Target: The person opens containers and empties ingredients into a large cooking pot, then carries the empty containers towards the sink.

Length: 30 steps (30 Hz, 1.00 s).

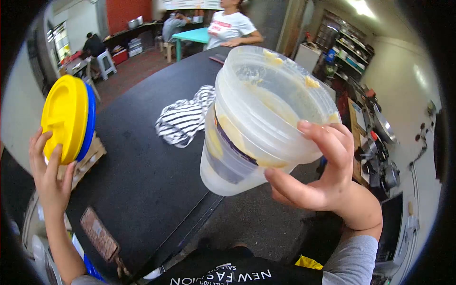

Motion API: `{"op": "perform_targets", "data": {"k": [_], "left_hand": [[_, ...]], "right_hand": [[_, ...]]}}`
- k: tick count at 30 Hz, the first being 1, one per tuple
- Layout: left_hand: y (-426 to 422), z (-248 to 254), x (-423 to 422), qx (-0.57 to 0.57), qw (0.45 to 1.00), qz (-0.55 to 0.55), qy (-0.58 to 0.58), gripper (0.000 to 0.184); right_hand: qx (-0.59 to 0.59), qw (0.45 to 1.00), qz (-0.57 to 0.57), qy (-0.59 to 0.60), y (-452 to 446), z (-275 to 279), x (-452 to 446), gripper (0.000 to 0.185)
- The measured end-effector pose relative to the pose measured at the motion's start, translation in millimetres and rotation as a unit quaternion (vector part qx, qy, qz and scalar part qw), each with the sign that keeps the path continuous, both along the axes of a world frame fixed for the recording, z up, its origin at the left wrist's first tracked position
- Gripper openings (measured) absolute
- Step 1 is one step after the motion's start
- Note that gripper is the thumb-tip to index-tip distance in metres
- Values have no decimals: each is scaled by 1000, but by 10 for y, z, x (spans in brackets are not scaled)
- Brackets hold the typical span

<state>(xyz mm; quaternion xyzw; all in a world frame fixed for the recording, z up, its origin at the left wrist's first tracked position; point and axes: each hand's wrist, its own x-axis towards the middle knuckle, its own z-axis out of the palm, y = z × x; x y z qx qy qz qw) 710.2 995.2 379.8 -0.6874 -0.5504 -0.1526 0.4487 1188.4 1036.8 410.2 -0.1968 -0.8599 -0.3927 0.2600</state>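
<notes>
My right hand (327, 171) grips a translucent plastic tub (237, 147) by its rim, holding it tilted above the table's edge. Yellowish residue clings to the rim and the inner wall, and a dark label band runs round the side. On the left, my left hand (51, 178) holds a yellow lid (61, 116) with a blue lid (89, 121) stacked against its far side. The fingers press on the yellow face; the thumb sits at the lower edge. A black-and-white striped cloth (183, 118) lies crumpled on the table behind the tub.
The dark table (133, 175) curves across the middle. A phone in a patterned case (99, 235) lies near its left front edge. Beyond it a person (232, 28) stands by a turquoise table (194, 35). Pans (382, 123) and pots line the right-hand counter.
</notes>
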Motion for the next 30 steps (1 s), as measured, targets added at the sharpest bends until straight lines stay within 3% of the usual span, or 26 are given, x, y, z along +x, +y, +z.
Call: {"op": "perform_targets", "data": {"k": [9,15,18,22,27,30], "left_hand": [[1140,111,974,0,995,-81,61,60],[2061,75,2882,14,983,-172,59,54],[2498,44,3989,14,982,-186,39,49],[2988,169,5557,-28,959,-283,-16,49],[3559,146,7054,-95,914,-391,-48,48],[3898,69,7765,-126,923,-363,-21,49]], "right_hand": [[7,989,-107,99,-165,-161,1512,45],[-16,967,-230,105,-496,-324,3026,40],[-32,956,-284,68,-598,-253,4006,34],[-82,919,-383,45,-681,-83,5163,33],[-80,886,-456,23,-320,-32,6338,35],[-91,886,-454,34,167,-125,7024,35]]}}
